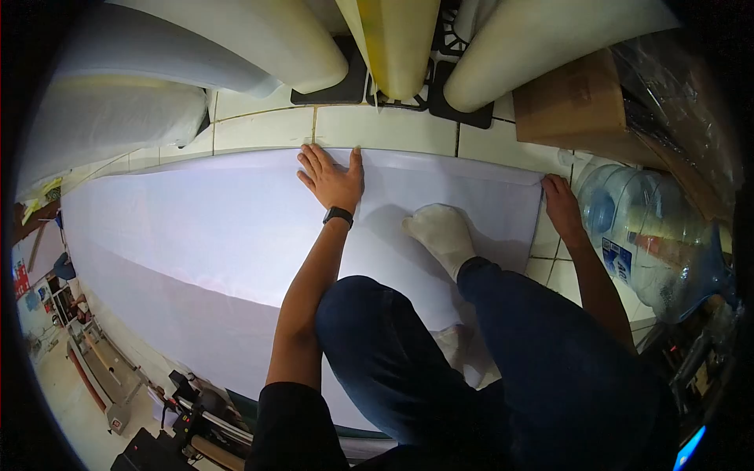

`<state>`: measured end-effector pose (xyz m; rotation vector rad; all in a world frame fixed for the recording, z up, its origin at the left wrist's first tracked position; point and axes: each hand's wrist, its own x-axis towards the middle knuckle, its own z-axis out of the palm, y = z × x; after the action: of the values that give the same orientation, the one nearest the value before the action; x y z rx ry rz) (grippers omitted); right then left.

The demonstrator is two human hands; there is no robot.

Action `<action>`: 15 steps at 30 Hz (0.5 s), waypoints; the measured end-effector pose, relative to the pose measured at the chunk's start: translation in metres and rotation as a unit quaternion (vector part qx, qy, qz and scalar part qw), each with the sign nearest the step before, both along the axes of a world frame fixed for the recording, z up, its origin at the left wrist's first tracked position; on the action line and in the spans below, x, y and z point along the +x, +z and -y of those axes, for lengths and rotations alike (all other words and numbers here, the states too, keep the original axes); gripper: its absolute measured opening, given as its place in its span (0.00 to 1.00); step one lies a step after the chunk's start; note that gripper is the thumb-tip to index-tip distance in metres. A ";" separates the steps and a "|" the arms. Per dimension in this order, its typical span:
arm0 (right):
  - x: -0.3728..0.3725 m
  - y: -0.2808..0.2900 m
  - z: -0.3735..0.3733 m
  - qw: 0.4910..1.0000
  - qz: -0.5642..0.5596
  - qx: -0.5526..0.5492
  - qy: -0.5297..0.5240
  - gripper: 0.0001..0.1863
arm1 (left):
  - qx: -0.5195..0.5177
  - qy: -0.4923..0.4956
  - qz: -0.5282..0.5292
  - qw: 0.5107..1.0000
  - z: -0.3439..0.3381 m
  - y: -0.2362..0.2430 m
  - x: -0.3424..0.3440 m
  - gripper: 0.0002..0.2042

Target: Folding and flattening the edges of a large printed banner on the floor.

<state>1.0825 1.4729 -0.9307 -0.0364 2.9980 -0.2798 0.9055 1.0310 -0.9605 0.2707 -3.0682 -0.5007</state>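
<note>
A large white sheet (196, 220) lies spread over the tiled floor, with a folded strip along its far edge. My left hand (328, 177) rests flat on it by that edge, fingers spread, a dark watch on the wrist. My right hand (559, 202) grips the sheet's right far corner, fingertips curled over the edge. My socked foot (440, 235) stands on the sheet between my hands, below a raised jeans-clad leg. Another socked foot (452, 345) is partly hidden under my legs.
Large rolls (400, 39) stand on black stands (463, 110) along the back. A cardboard box (569, 98) is at the back right, beside a large plastic water bottle (644, 235) lying on its side. Machinery with metal bars (98, 369) sits at the lower left.
</note>
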 end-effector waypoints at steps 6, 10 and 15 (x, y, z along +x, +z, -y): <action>0.001 0.004 0.001 1.000 0.009 -0.006 -0.004 0.17 | 0.005 -0.008 0.002 1.000 -0.002 0.000 -0.001 0.49; 0.005 0.022 0.024 0.983 -0.042 -0.160 -0.075 0.19 | 0.016 0.017 0.034 0.999 -0.010 0.009 -0.003 0.56; -0.029 0.036 0.103 0.979 -0.132 -0.155 0.012 0.26 | 0.021 0.016 0.040 0.999 -0.012 0.010 -0.004 0.62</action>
<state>1.0533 1.3704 -0.8945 -0.1508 3.1767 -0.7976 0.9018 1.0432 -0.9504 0.3501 -3.1277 -0.5660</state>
